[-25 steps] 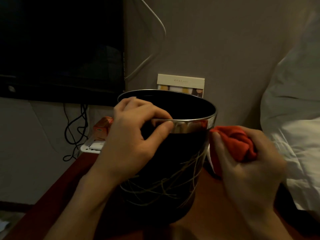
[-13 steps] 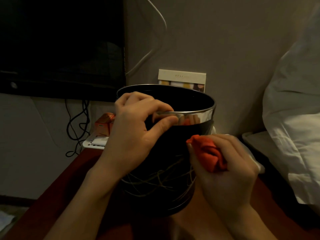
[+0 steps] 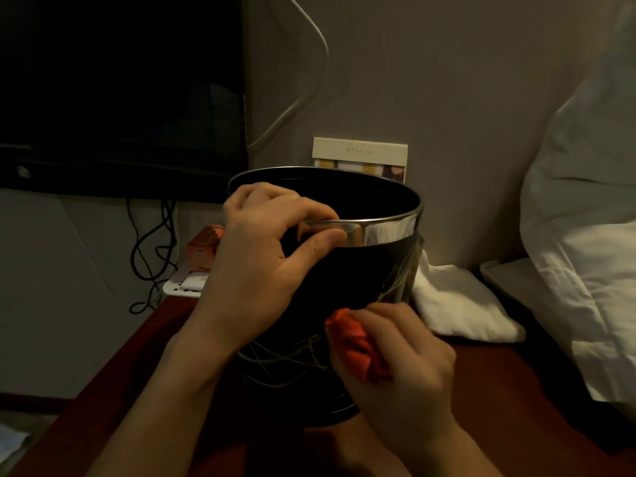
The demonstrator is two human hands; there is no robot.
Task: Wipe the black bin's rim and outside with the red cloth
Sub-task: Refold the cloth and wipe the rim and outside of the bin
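Note:
A black bin (image 3: 358,270) with a shiny metal rim and thin pale line patterns stands upright on a dark red table (image 3: 516,425). My left hand (image 3: 261,256) grips the near left part of the rim, fingers inside and thumb on the metal band. My right hand (image 3: 402,366) holds a bunched red cloth (image 3: 358,349) pressed against the bin's lower front wall, right of centre. The bin's base is partly hidden behind my hands.
A dark screen (image 3: 120,91) hangs on the wall at left, cables (image 3: 151,256) dangling below it. An orange box (image 3: 203,249) sits on a white tray behind the bin. A white folded cloth (image 3: 461,301) and white bedding (image 3: 585,235) lie right. A card (image 3: 361,156) leans on the wall.
My right hand has carried the red cloth from beside the rim on the right down and leftward across the bin's outside to its lower front. My left hand kept its hold on the rim.

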